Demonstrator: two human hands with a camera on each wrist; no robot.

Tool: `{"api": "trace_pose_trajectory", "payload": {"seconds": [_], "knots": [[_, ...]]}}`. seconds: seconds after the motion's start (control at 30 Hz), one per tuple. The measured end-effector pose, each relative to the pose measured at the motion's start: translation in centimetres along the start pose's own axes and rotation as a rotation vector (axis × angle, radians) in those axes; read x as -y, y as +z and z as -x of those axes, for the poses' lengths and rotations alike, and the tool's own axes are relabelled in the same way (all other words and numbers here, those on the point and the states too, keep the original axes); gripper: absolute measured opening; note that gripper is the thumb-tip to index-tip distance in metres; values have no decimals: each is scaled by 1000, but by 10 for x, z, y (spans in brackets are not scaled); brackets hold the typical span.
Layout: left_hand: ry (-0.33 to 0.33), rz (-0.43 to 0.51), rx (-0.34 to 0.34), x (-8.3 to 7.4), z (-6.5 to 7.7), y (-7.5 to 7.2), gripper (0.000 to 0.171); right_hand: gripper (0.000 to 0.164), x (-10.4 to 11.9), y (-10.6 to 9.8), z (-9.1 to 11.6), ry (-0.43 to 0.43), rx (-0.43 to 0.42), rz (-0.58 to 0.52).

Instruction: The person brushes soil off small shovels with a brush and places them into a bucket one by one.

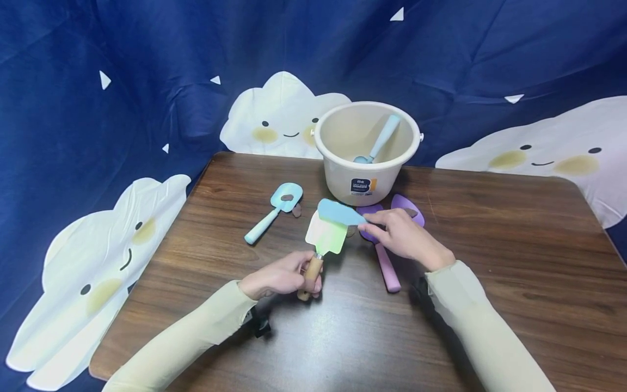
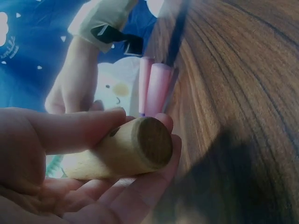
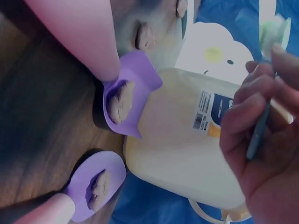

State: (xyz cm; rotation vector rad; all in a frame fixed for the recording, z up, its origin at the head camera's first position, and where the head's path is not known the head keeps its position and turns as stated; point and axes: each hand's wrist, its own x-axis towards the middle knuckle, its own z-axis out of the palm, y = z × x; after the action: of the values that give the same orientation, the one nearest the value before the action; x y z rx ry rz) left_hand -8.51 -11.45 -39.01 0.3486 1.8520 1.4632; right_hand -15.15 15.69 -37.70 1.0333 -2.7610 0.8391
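Observation:
My left hand (image 1: 284, 275) grips the wooden handle (image 2: 117, 151) of a small spatula, whose pale green and white blade (image 1: 333, 237) points away from me. In my right hand (image 1: 399, 231), thumb and fingers pinch a flat blue scraper-like piece (image 1: 338, 211) by its narrow end. This piece overlaps the spatula blade in the head view; I cannot tell whether they touch. The right wrist view shows it edge-on as a thin strip (image 3: 259, 133). Under and beside my right hand lie two purple toy shovels, one with a pink handle (image 1: 388, 269), the other with a purple scoop (image 3: 100, 182).
A cream bucket (image 1: 338, 177) stands at the table's back, a light blue toy shovel (image 1: 384, 139) leaning inside. Another light blue shovel (image 1: 264, 224) lies to the left with a brown lump (image 1: 296, 210) beside it. Lumps (image 3: 122, 102) also sit in the purple scoops.

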Motion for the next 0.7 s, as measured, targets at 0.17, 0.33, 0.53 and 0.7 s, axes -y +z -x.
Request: {"api": "trace_pose_trajectory", "payload": {"seconds": [0.17, 0.33, 0.53, 0.7], "knots": [[-22, 21, 18, 3, -1, 1, 32, 18, 0, -4, -3, 86, -49, 82], [-16, 47, 25, 2, -3, 1, 35, 20, 12, -2, -1, 67, -89, 88], [-16, 41, 23, -1, -5, 1, 37, 22, 30, 5, 5, -81, -23, 65], [-24, 30, 23, -1, -5, 1, 38, 27, 32, 10, 8, -104, 31, 66]]}}
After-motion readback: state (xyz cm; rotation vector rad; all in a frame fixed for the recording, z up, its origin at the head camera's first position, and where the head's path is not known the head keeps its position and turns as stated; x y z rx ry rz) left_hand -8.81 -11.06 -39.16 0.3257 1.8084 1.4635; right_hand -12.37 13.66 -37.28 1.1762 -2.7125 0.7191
